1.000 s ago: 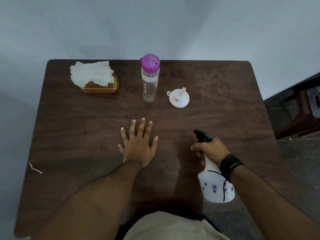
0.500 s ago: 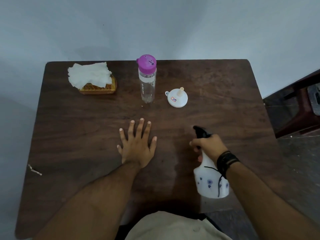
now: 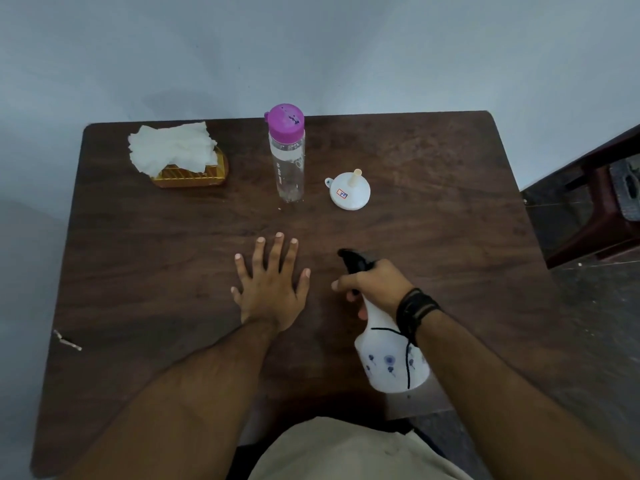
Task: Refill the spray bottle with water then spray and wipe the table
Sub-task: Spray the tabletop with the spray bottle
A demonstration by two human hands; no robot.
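Right hand (image 3: pixel 375 287) with fingers clamped on the spray bottle (image 3: pixel 393 362) neck — nozzle aimed away from the body, left hand (image 3: pixel 272 289) just left of the bottle, fingers spread flat on the dark desk (image 3: pixel 138 271), clear water bottle (image 3: pixel 286 157) and white funnel (image 3: pixel 349 192) beyond the spray bottle — tissue holder (image 3: pixel 180 157) far left.

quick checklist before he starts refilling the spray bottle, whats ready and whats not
1. Spray bottle gripped: ok, right hand is closed around its neck.
2. Spray head off for filling: not ok, the black head is on.
3. Funnel at hand: ok, upside down beside the water bottle.
4. Water bottle open: not ok, purple cap on.
5. Water level in it: cannot tell.
6. Left hand free: ok, flat on the table. Tissues wait at the far left.
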